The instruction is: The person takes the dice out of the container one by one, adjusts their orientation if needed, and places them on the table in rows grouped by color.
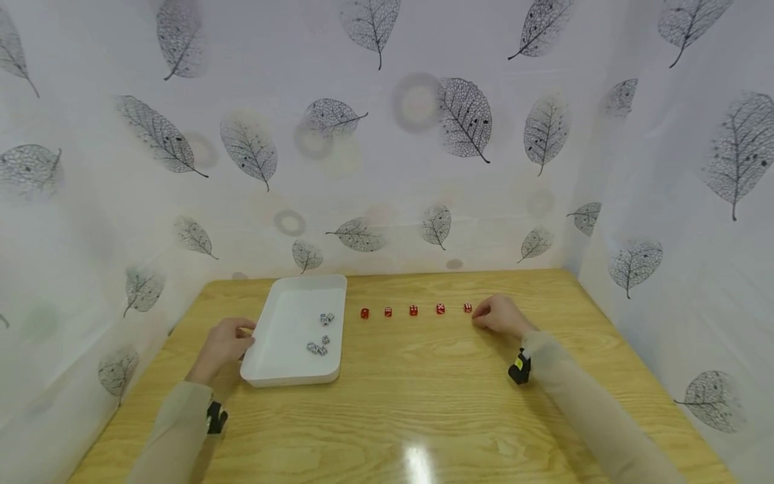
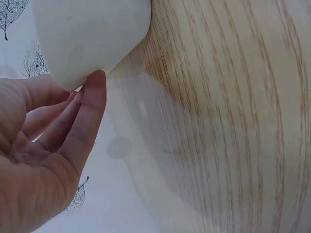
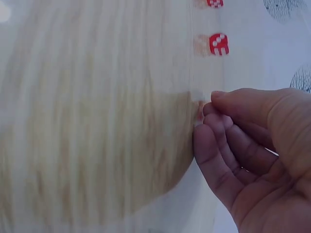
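Note:
On the left of the table stands a white tray (image 1: 260, 366) holding several pale, dark-marked dice (image 1: 317, 349). My left hand (image 1: 225, 348) grips the tray's left side; the left wrist view shows its fingertips against the tray (image 2: 97, 39). Right of the tray, several red dice (image 1: 414, 310) with white marks form a row. At the row's right end my right hand (image 1: 500, 314) pinches a small red thing, apparently a die (image 3: 200, 110), low at the tabletop. The fingers hide most of it. The nearest uncovered red die (image 3: 219, 44) lies just beyond the fingertips.
The wooden table (image 1: 399, 417) has a glossy, reflecting top. A white curtain with leaf prints (image 1: 375, 168) rises behind its far edge and along both sides. Each wrist wears a small black device (image 1: 520, 368).

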Demonstrator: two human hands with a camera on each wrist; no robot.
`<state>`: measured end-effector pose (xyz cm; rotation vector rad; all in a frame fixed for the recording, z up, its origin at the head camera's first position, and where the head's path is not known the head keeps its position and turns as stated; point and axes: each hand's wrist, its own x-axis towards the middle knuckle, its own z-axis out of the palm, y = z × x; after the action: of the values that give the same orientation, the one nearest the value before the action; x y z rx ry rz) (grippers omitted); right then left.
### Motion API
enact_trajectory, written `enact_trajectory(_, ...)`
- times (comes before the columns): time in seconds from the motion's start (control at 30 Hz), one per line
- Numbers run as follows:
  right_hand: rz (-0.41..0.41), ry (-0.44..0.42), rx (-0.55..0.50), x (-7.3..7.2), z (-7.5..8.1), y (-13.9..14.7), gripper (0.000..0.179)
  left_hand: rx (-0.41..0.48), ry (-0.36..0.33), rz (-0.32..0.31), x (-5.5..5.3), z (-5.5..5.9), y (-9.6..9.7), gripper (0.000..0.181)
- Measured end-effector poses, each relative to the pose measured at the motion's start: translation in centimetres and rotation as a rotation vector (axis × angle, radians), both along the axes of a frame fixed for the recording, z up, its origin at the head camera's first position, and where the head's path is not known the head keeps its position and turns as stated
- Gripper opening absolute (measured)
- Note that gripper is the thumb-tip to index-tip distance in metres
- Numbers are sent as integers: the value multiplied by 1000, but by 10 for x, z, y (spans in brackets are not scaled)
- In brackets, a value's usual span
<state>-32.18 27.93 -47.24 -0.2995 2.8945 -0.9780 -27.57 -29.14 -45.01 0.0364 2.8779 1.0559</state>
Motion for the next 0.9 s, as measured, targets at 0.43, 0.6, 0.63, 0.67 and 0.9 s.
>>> enact_trajectory(0.43,153,-19,-48,4,-4,-48,9,-37,11,-13,1,1,-2,38)
enact_trajectory(0.6,179,-49,-96,8,-2,-64,10,-40,22,-14,1,2,0,37)
enact_trajectory(0.63,187,-49,-99,8,-2,-68,10,-39,23,-13,2,2,0,37)
enact_trajectory(0.67,195,-44,-97,9,-2,-71,10,-37,25,-10,2,2,0,37)
enact_trajectory(0.9,234,-3,-80,10,-2,-97,7,-40,25,0,-1,1,0,36)
